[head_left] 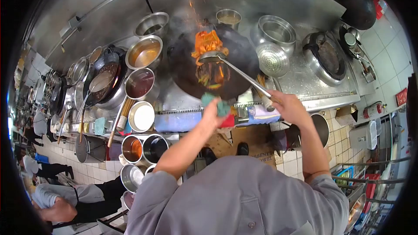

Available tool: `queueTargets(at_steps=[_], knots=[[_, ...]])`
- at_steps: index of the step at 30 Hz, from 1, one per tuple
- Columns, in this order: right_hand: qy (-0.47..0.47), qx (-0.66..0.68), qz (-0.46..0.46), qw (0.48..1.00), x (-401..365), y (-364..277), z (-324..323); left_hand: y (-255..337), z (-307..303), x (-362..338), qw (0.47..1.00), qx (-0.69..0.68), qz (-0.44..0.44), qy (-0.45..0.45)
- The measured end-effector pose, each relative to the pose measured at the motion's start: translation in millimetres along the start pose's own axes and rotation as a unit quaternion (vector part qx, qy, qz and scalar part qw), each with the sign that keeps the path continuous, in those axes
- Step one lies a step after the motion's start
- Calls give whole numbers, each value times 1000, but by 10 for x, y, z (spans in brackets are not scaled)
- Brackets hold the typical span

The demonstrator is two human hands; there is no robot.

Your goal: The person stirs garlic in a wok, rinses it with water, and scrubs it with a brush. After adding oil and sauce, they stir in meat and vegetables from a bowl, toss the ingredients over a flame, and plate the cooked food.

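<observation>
My left hand [211, 112] is closed on a folded green cloth [221, 105] at the near rim of a large dark wok [183, 72]. Whether the wok's rim or a handle lies inside the cloth is hidden. My right hand [288, 105] grips the end of a long-handled ladle [246, 77], whose bowl is over the wok. Orange slices of food [208, 43] are bunched at the far side, seemingly in the air, just beyond the ladle bowl. Some green and orange pieces [210, 78] show lower in the wok. Smoke rises, and sparks fly up behind the food.
Left of the wok stand metal pots of liquid [145, 52] and a white-filled container [141, 116]. A perforated strainer [273, 59] and bamboo brush [262, 88] lie at right, with a second wok [326, 56] beyond. Another person [65, 200] is at lower left.
</observation>
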State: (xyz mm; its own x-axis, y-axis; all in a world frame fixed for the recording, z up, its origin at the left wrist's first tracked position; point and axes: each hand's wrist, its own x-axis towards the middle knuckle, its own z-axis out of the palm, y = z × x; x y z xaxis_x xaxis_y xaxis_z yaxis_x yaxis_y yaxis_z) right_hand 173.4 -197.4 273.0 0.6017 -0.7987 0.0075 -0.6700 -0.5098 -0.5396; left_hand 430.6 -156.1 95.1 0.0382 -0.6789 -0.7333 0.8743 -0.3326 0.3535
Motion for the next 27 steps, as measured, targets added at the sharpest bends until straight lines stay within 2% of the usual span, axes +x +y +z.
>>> queueTargets(at_steps=[1,3,4,6,8,9,10,11,13,15,17,18,20,22,25,27], knots=[[-33,-10,18,999,-80,-70,-132,84,18,89,999,-47,10,-13],[-65,-25,5,998,-263,-137,-413,174,113,44,999,-35,2,-6],[-66,-27,3,997,-367,-212,-606,217,188,-36,1000,-23,-2,-4],[-149,-77,28,985,-518,-317,-906,158,285,-413,1000,-16,-14,-9],[-145,-75,0,987,-516,-243,-947,167,414,-722,1000,0,-12,-15],[-142,-71,-24,987,-526,-255,-946,203,436,-690,1000,2,-15,-14],[-147,-78,4,986,-440,-296,-891,280,482,-625,1000,-9,-18,0],[-110,-77,-21,991,-329,-141,-697,359,524,-555,1000,-21,-19,13],[-74,-63,-34,995,-30,1,-347,353,376,-203,1000,-9,-18,-9],[-39,-62,-34,997,210,86,10,263,180,110,997,65,-15,-40],[-20,-62,-25,998,294,17,178,14,-67,220,996,81,-3,-42],[-7,-38,-4,999,300,-28,218,-102,-183,234,996,81,-23,-12],[6,-15,17,1000,247,-39,230,-231,-244,165,996,81,-44,18],[4,-28,29,999,90,-3,156,-215,-79,-164,999,34,5,-16],[-37,11,41,998,-229,-45,-100,131,229,-50,999,-25,26,26],[-49,-20,53,997,-416,-104,-235,366,329,159,1000,5,18,5]])
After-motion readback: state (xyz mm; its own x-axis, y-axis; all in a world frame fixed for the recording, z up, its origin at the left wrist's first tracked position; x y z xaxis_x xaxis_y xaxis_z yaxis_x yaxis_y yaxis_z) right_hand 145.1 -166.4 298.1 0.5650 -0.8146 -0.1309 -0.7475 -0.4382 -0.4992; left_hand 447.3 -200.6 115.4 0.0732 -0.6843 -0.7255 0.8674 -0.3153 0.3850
